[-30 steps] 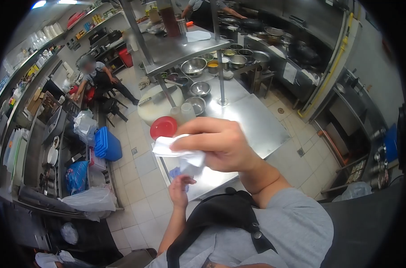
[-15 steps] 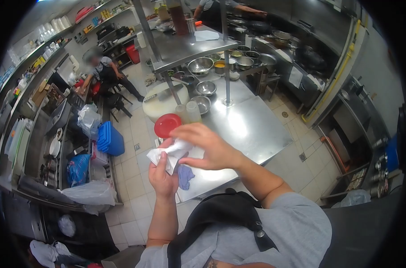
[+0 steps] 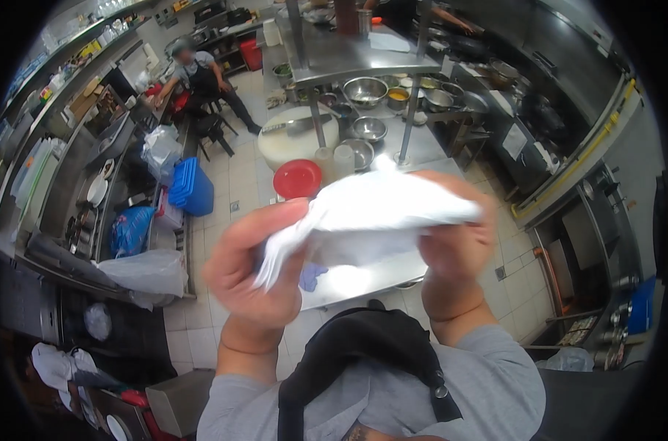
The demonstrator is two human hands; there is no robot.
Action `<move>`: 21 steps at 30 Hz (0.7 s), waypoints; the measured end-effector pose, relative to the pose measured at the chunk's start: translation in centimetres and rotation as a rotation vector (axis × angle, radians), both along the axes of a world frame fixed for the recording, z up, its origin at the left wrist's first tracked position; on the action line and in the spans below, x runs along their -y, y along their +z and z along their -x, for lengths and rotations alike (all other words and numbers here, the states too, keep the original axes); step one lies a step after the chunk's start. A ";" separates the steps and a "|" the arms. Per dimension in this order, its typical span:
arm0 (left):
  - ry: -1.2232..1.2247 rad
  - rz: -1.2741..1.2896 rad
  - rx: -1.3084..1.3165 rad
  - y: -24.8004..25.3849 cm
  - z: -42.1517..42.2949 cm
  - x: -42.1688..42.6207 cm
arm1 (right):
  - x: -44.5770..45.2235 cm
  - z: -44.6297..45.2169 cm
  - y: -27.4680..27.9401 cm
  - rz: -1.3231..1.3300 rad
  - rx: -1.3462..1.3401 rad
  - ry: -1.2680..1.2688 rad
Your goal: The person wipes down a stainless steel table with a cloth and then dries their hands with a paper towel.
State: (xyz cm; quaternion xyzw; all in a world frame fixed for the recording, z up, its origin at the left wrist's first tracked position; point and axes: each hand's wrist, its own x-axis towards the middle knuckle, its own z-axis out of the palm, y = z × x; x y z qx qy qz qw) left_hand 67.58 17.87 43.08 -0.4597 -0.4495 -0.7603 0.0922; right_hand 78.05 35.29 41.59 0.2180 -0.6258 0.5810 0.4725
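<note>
A white cloth or paper towel [image 3: 378,202], blurred by motion, is stretched between my two raised hands, close to the camera. My left hand [image 3: 256,257] grips its left end, with thumb and fingers closed round the folds. On the other side my right hand [image 3: 462,224] holds the right end, its fingertips partly hidden behind the white material. Below, on the steel table [image 3: 348,283], lies a crumpled purple-blue glove or cloth [image 3: 312,275]. Past the white material sits a red plate [image 3: 298,178], beside two translucent cups [image 3: 343,158].
A cleaver [image 3: 301,126] rests on a round white chopping board [image 3: 279,149]. Metal bowls [image 3: 365,91] stand under the raised steel shelf [image 3: 363,71]. At left, a blue bin [image 3: 192,187] is on the floor, and a seated person [image 3: 201,77] is farther back.
My hands have risen toward the camera and moved apart. The white material, bunched between them before, is now spread out wide. The view has shifted, too.
</note>
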 end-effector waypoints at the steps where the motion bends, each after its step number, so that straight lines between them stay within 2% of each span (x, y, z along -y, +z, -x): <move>1: -0.004 -0.114 -0.018 1.0 -0.4 0.1 | 0.6 -0.1 0.8 -0.012 -0.060 0.036; 4: -0.144 -0.400 -0.173 1.2 -2.0 0.2 | 1.9 -0.2 2.0 0.008 -0.160 0.182; 8: -0.326 -0.542 -0.282 -1.2 -4.9 -0.1 | 3.9 0.1 3.1 0.061 -0.192 0.395; 11: -0.348 -0.566 -0.311 -2.9 -6.4 -0.8 | 6.1 0.3 3.1 0.160 -0.163 0.588; 16: -0.332 -0.564 -0.279 -3.0 -5.8 -1.0 | 8.8 0.2 3.9 0.390 -0.080 0.842; 21: -0.325 -0.547 -0.280 -3.4 -6.0 -0.9 | 10.6 -0.4 6.4 0.683 -0.051 1.009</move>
